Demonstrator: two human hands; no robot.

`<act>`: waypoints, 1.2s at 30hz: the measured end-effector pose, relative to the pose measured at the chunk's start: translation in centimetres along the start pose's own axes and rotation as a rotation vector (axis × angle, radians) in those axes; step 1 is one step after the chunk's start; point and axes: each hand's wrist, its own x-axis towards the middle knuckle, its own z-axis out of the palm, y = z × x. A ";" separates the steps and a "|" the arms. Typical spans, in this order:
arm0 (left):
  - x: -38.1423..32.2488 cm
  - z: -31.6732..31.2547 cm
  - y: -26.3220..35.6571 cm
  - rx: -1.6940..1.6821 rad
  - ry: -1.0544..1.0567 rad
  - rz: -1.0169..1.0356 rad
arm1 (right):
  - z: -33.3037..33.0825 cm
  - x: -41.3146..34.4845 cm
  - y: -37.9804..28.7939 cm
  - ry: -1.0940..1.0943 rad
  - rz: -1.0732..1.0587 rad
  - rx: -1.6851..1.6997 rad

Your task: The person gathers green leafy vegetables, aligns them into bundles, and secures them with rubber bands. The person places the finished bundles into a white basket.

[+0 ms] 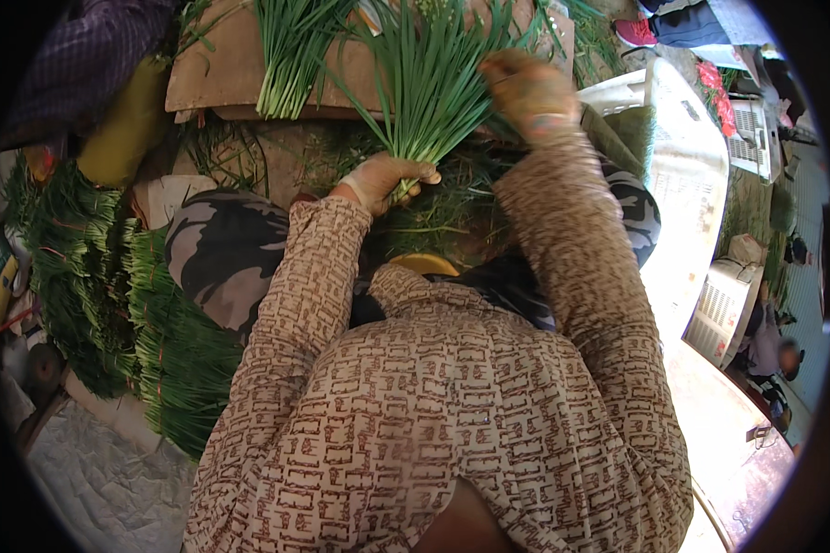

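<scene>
My left hand, with a pale wrap at the wrist, grips the lower ends of a fanned bunch of long green chives or similar stalks. The leaves spread away from me over a brown board. To the right of the leaves is my right hand, blurred and partly curled; whether it holds anything cannot be told. A second bunch of green stalks lies on the board, left of the held one, with its pale ends towards me.
Tied green bundles are stacked at the left, near a person's purple sleeve. A white plastic crate stands at the right. Loose leaves and a yellow rim lie between my knees. Other people and crates are at the far right.
</scene>
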 end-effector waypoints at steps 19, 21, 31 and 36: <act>-9.1 4.6 3.2 0.178 0.005 0.472 | -11.3 -7.0 -2.6 0.400 -0.380 -0.052; -10.0 4.7 3.0 0.161 -0.007 0.473 | -11.3 -6.0 -4.1 0.144 -0.187 -0.171; -14.8 3.9 2.3 0.120 0.018 0.434 | -13.1 -1.9 -1.9 0.426 -0.098 0.233; -15.2 3.3 2.2 0.122 0.014 0.471 | -17.2 -5.6 1.7 0.590 -0.268 1.191</act>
